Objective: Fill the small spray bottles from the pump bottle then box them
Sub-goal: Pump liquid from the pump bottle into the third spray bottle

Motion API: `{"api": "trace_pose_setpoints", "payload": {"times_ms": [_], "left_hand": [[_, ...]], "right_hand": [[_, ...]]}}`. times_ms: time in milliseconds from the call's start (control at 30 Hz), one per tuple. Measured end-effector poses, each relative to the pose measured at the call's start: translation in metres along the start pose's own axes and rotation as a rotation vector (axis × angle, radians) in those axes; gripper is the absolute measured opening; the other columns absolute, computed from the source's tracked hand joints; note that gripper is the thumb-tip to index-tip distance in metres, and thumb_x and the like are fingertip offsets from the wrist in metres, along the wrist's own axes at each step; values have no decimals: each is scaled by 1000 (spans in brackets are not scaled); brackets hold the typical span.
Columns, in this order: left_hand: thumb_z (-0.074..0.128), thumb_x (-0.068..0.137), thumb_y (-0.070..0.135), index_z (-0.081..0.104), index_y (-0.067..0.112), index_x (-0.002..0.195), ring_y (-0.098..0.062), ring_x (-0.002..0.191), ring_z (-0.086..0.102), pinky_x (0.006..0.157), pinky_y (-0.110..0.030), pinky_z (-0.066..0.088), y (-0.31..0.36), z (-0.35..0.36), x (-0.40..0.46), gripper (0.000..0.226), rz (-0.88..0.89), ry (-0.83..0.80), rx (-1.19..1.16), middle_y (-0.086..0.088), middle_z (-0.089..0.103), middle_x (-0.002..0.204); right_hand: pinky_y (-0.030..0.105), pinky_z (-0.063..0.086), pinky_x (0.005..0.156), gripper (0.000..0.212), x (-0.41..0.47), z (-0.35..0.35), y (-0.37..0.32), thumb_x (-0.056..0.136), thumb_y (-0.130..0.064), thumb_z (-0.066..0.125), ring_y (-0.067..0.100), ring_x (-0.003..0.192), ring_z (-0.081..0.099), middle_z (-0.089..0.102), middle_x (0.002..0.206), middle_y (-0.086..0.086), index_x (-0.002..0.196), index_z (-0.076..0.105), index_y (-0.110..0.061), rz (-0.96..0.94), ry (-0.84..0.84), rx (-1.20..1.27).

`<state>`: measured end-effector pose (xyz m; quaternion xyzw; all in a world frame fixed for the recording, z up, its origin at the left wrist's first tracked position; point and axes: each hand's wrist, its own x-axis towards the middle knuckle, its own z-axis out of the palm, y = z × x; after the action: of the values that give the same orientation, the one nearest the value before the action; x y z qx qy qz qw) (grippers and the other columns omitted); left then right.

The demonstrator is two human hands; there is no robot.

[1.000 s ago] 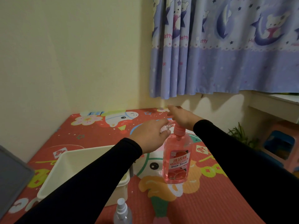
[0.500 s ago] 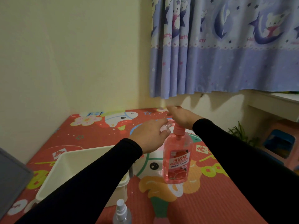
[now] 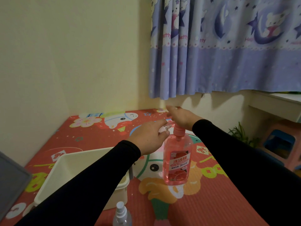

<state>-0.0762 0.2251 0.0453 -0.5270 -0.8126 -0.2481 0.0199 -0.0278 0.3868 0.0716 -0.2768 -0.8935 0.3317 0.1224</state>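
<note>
Filling step is in progress, as far as I can judge. The right hand point(image 3: 182, 117) is lying flat on the pink plastic pump head of the tall clear pump bottle of pink liquid point(image 3: 177, 162), fingers straight and pointing forward, nothing curled round anything. The left hand point(image 3: 149, 138) is gripping a small clear spray bottle point(image 3: 50, 130)... correction: small clear spray bottle point(image 3: 163, 130), fingers wrapped round it and holding it at the pump spout; only a sliver of it is showing past the fingers, so fill level and whether the mouth is truly under the spout can't be told.

To do this well:
- Keep the small mouth tight under the spout tip before pressing; the opening looks narrow.
- Press straight down with the palm, slow strokes; the pump bottle is tall on a soft ribbed red foam play mat point(image 3: 203, 201), so a sideways push could probably tip it.
- Pause between strokes; the liquid is likely thick.

The pump bottle is standing upright mid-mat, with a glossy pink label. A second clear spray bottle with a white nozzle point(image 3: 121, 215) is standing at the near edge, looking empty. The cream rigid plastic box point(image 3: 78, 162) is sitting just left of the pump bottle, open-topped, with smooth walls; its inside is mostly hidden by the left black sleeve point(image 3: 91, 185).
</note>
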Motion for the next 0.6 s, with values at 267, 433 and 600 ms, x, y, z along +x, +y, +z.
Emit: {"api": "trace_pose_setpoints", "payload": {"times_ms": [267,433,600], "left_hand": [[44,99,41,43,26,140,-20,112,55,90,-32,43,9,-14,1,44,2,-2,35,-3,59,130],[43,99,40,43,25,141,-20,113,55,88,-30,41,9,-14,-1,44,4,-3,36,-3,57,132],[45,99,39,53,24,125,-19,95,57,81,-34,44,4,-6,-2,31,14,-15,-5,-2,64,117]], "right_hand": [[43,29,113,68,-8,-14,-6,102,-51,13,30,132,45,50,142,16,135,52,-7,-45,-15,-78],[46,31,112,80,-2,-10,-3,92,-66,12,29,129,48,52,141,13,131,57,-13,-20,5,-76],[45,25,115,59,-4,-1,-1,104,-44,16,31,136,39,43,148,17,142,43,-9,-21,-68,-23]]}}
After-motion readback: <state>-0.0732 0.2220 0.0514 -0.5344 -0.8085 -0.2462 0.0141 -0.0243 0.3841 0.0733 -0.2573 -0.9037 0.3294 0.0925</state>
